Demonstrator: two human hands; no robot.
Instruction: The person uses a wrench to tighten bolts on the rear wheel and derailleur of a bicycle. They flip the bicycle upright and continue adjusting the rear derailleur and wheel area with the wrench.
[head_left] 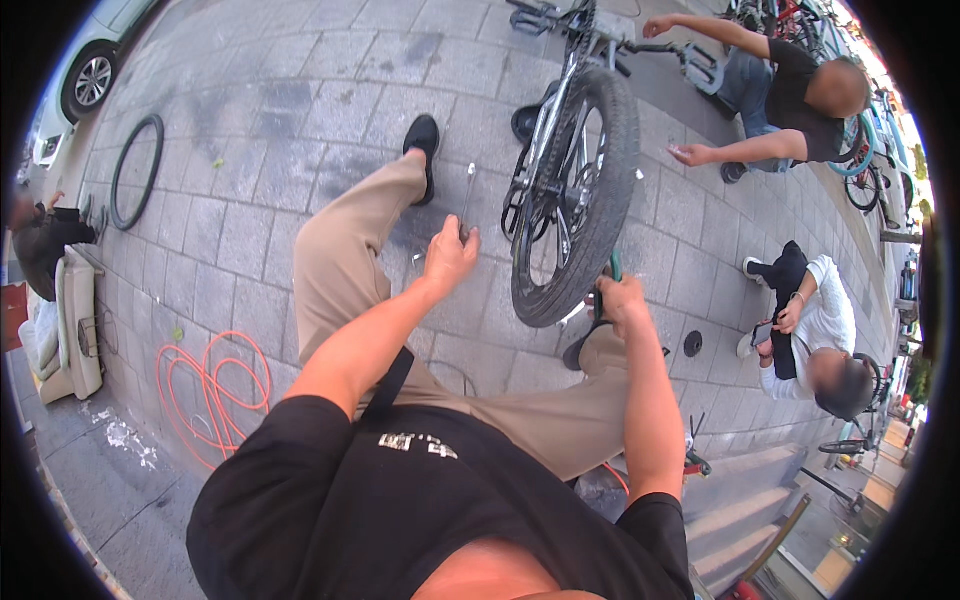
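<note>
A bicycle point(580, 45) is stood with its black-tired wheel point(545, 305) toward me, between my hands. My left hand point(450, 255) is closed on a slim silver metal tool point(470, 185), pointing forward, left of the wheel. My right hand point(618, 298) is closed on a green-handled tool point(614, 264) at the right side of the tire; the tool's far end is hidden behind the wheel. I am seated, with my legs bent to either side.
An orange hose point(215, 385) lies coiled left of me, near a worn beige seat point(78, 340). A loose tire point(120, 190) lies farther left. Co-workers or bystanders are at right point(810, 100) point(810, 340) and far left point(45, 235). A car point(90, 80) and several bicycles point(860, 185) stand beyond.
</note>
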